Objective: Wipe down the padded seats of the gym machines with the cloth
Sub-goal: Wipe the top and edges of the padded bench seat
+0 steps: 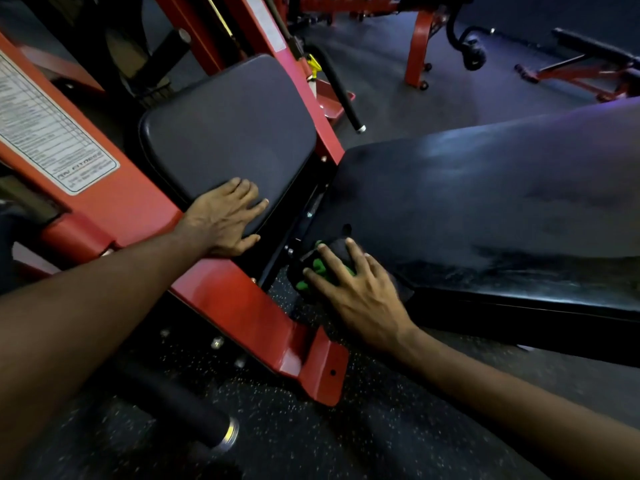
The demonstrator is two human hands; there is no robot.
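A small black padded seat (228, 133) sits on a red machine frame (138, 209). My left hand (225, 216) rests flat on the seat's near corner, fingers straight. To the right lies a long black padded bench (485, 202), its surface streaked. A black and green cloth (322, 268) is bunched at the bench's near left corner. My right hand (360, 289) presses down on the cloth with spread fingers.
A white instruction label (52, 126) is stuck on the red frame at left. A black roller bar (173, 403) juts out low at the front. A black handle (339, 88) hangs behind the seat. More red machines (419, 46) stand on the speckled rubber floor (311, 438).
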